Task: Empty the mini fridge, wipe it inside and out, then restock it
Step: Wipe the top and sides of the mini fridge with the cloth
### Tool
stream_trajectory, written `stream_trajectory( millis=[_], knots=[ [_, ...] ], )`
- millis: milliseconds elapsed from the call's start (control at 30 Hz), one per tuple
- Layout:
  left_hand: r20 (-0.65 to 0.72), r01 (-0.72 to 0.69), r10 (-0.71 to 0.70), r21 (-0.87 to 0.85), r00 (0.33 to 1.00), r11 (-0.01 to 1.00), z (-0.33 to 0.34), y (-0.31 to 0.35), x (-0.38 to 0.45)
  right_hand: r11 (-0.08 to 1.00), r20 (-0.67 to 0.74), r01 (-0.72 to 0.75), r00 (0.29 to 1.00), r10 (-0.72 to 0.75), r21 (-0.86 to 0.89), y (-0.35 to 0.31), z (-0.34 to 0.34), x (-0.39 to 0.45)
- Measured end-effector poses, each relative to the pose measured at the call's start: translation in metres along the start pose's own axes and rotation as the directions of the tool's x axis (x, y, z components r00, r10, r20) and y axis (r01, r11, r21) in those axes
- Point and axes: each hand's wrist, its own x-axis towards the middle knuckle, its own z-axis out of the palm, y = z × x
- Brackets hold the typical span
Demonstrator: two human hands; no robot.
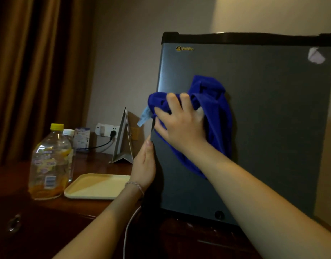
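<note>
Our two bare forearms reach in from the bottom edge toward the fridge. We have our right hand bunched into a deep blue terry cloth, fingers curled into its folds and pressing it flat against the door near the left edge, with the rest of the cloth hanging down below the wrist. Our left hand lies with straight fingers along that same left edge of the door, touching it as if to steady it, and grips nothing.

Outward from the hands, the dark grey boxy mini fridge with a black top trim stands on the dark wooden counter, its door closed as far as we can see. Just left of it lie a pale yellow rectangular plastic tray, a clear plastic bottle with a yellow cap and some orange liquid at the bottom, a second white-capped bottle behind it, a small carton and a folded card stand.

We judge the emptying done, since drinks stand outside, and the outside wipe is under way. Whether the inside is already wiped we cannot tell with the door closed. Restocking appears still ahead.
</note>
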Motion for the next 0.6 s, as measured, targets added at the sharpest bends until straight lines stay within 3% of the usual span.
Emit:
stream_trajectory(
  millis=[300, 467, 600],
  knots=[
    [-0.021, 0.074, -0.073, 0.039, 0.997, 0.997, 0.002, -0.002, -0.009, 0.989, 0.034, 0.072, 0.996, -0.077, 0.131, 0.004, -0.019, -0.055],
    [0.005, 0.107, -0.107, -0.02, 0.994, 0.994, 0.004, 0.005, -0.019, 0.981, 0.098, -0.126, 0.989, 0.113, 0.145, 0.07, -0.03, -0.075],
    [-0.001, 0.104, -0.104, 0.012, 0.995, 0.995, 0.003, 0.003, -0.017, 0.944, 0.182, -0.315, 0.938, 0.294, 0.102, 0.138, -0.044, -0.103]
  ],
)
